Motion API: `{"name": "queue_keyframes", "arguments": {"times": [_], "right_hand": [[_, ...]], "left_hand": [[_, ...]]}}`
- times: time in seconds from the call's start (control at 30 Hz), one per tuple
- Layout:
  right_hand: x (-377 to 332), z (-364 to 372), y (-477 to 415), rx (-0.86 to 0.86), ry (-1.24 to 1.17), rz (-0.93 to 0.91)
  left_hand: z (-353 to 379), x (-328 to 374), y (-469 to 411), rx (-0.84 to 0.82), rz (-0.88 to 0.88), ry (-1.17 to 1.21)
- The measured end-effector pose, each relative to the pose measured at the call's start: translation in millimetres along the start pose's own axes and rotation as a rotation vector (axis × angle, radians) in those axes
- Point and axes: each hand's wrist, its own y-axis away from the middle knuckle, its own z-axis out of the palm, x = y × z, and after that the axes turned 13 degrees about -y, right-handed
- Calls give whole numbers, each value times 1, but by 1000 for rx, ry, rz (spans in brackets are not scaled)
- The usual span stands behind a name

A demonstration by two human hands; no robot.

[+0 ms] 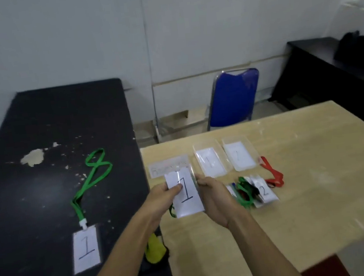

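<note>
I hold a white card marked "1" in a clear badge sleeve (187,196) over the near left corner of the wooden table (296,181). My left hand (164,197) pinches its left edge, thumb on the face. My right hand (213,193) grips its right edge. A green strap hangs below the card. On the black table (35,201) lies a finished badge marked "1" (85,248) clipped to a green lanyard (89,179).
Two clear trays with numbered cards (209,161) (239,153) and a labelled paper strip (168,166) lie beyond my hands. A pile of lanyards and a "2" badge (255,190) sits to the right, with a red lanyard (272,172). A blue chair (233,99) stands behind.
</note>
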Motion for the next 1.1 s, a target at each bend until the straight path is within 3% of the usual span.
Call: {"name": "queue_keyframes", "arguments": {"times": [0.07, 0.2, 0.3, 0.43, 0.53, 0.77, 0.93, 1.0, 1.1], "right_hand": [[18, -26, 12, 87, -30, -2], [37, -74, 30, 244, 270, -103], [34, -105, 38, 359, 328, -90], [16, -139, 31, 431, 288, -74], [-1, -153, 13, 439, 399, -106], [-4, -163, -32, 378, 885, -107], [14, -170, -41, 465, 1296, -185], [24, -173, -42, 480, 1281, -240], [40, -173, -44, 464, 1065, -247]], "left_hand": [[31, -11, -1, -7, -17, -17], [87, -27, -3, -65, -12, -132], [117, -36, -10, -81, -30, -237], [142, -37, -27, -56, -43, -207], [152, -35, -45, -43, -58, -183], [164, -36, -80, 163, -88, -266], [173, -49, -83, 255, -49, -391], [177, -55, -86, 268, -37, -438], [182, -59, -88, 265, -58, -378]]}}
